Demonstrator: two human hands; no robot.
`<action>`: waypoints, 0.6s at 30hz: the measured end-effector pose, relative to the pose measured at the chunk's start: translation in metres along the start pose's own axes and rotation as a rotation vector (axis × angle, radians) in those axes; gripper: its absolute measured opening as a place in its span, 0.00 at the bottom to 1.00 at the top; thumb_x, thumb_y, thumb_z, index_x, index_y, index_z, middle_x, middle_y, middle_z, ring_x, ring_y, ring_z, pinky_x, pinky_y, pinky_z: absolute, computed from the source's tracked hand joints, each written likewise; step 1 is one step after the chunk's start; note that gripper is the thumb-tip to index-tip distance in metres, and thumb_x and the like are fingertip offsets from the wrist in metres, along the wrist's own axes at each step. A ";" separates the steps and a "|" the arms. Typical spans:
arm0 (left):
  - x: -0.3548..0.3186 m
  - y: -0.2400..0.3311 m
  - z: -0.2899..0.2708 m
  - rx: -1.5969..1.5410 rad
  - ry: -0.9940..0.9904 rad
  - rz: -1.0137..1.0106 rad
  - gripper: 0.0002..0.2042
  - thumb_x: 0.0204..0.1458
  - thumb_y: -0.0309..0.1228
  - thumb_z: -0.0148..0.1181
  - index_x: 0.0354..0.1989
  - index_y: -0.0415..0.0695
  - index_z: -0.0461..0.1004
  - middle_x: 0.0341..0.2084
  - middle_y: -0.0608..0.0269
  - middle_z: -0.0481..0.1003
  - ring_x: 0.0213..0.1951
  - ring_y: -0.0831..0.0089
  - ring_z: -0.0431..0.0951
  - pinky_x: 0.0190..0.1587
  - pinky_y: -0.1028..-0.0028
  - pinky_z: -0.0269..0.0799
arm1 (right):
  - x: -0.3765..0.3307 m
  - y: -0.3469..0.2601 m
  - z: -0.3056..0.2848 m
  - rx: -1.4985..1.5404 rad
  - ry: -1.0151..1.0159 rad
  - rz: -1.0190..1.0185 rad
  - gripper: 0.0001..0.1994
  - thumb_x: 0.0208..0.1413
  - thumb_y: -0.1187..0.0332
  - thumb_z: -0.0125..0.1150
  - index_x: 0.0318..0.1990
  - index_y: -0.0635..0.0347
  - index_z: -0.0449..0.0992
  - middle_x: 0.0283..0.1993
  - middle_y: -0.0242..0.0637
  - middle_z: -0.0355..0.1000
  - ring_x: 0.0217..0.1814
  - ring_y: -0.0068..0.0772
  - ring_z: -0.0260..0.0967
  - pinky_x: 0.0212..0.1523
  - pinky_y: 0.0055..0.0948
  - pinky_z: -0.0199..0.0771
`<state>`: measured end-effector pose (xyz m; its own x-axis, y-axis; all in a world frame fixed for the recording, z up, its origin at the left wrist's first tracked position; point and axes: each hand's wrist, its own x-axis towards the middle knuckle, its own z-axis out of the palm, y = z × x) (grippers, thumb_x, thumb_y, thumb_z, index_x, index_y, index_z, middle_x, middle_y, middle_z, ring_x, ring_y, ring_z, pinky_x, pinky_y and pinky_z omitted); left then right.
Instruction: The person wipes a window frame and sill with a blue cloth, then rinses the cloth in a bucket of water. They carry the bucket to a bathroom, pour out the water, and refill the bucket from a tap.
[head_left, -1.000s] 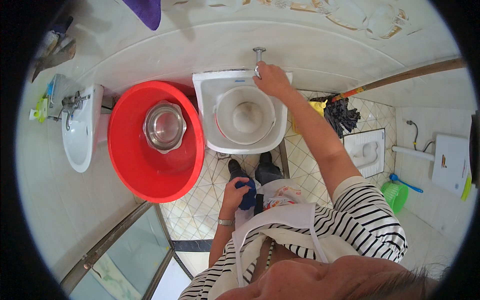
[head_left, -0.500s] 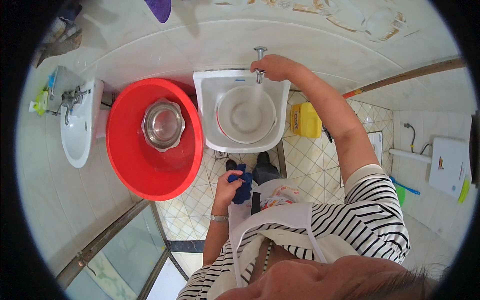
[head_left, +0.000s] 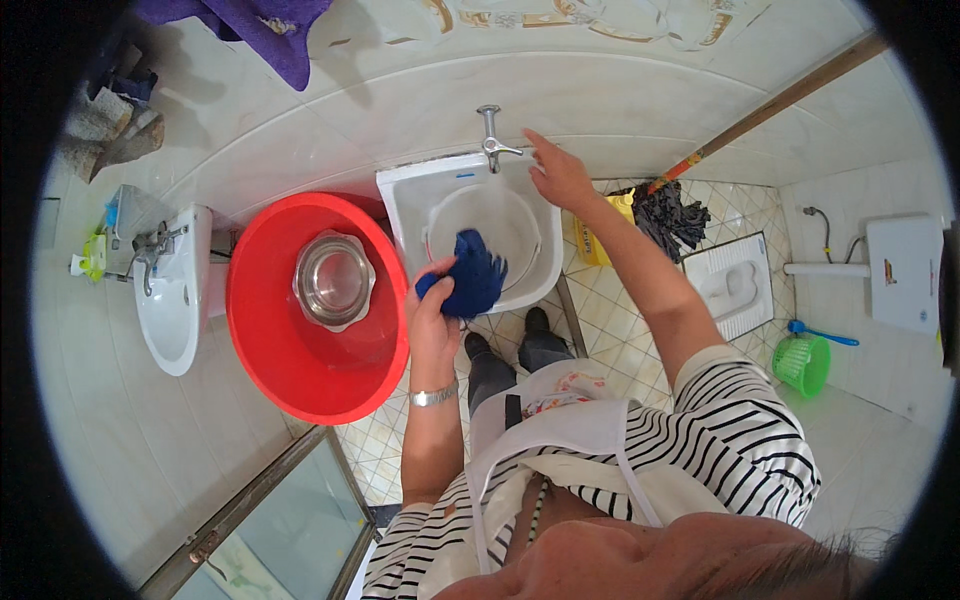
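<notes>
Gripping a dark blue fabric piece (head_left: 470,282) above a white sink (head_left: 548,278) in a tile-floored room, the left hand (head_left: 430,308) has a red tub (head_left: 312,378) to its left and a bucket (head_left: 500,215) partly hidden beyond, while the empty right hand (head_left: 562,178) spreads just beside the tap (head_left: 490,128).

Bucket (head_left: 515,225) stands in sink (head_left: 408,192), right of tub (head_left: 335,370).

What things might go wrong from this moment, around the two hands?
The left hand holds the dark blue cloth-like item mostly by one side, so it might slip, perhaps into the white bucket. If it is wet, drips might make the floor tiles slippery. The right hand is close beside the tap, so an accidental knock on its handle seems possible.
</notes>
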<state>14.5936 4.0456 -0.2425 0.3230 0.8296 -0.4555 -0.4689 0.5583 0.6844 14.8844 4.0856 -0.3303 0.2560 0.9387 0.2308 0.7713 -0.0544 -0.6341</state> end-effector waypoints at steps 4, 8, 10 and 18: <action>0.039 -0.030 -0.021 0.498 0.099 0.237 0.17 0.47 0.20 0.54 0.48 0.33 0.72 0.48 0.53 0.72 0.52 0.66 0.70 0.57 0.73 0.60 | -0.085 0.040 0.015 -0.008 -0.128 0.358 0.28 0.50 0.67 0.55 0.61 0.54 0.61 0.35 0.48 0.74 0.37 0.50 0.73 0.38 0.44 0.72; 0.039 -0.030 -0.060 0.310 0.109 0.030 0.16 0.48 0.22 0.54 0.47 0.34 0.74 0.48 0.57 0.72 0.51 0.67 0.70 0.56 0.71 0.61 | -0.184 0.058 0.032 -0.047 -0.344 0.416 0.21 0.50 0.68 0.53 0.54 0.58 0.68 0.37 0.50 0.73 0.41 0.53 0.72 0.42 0.46 0.71; 0.026 -0.045 -0.103 0.414 0.249 -0.032 0.15 0.49 0.23 0.54 0.45 0.35 0.75 0.45 0.58 0.74 0.49 0.69 0.71 0.54 0.73 0.62 | -0.221 0.042 0.029 -0.065 -0.492 0.477 0.18 0.50 0.67 0.52 0.50 0.60 0.69 0.37 0.51 0.73 0.42 0.54 0.71 0.42 0.47 0.71; -0.084 -0.095 -0.141 0.651 0.278 -0.338 0.10 0.48 0.25 0.58 0.39 0.37 0.78 0.32 0.65 0.77 0.32 0.78 0.73 0.35 0.80 0.65 | -0.319 0.077 0.025 -0.069 -0.891 0.409 0.16 0.47 0.66 0.54 0.43 0.62 0.74 0.45 0.53 0.73 0.49 0.53 0.70 0.50 0.43 0.70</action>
<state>14.4952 3.9233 -0.3496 0.1044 0.6352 -0.7652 0.2224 0.7350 0.6405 14.8476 3.7900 -0.4711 -0.0001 0.7549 -0.6559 0.7608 -0.4256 -0.4900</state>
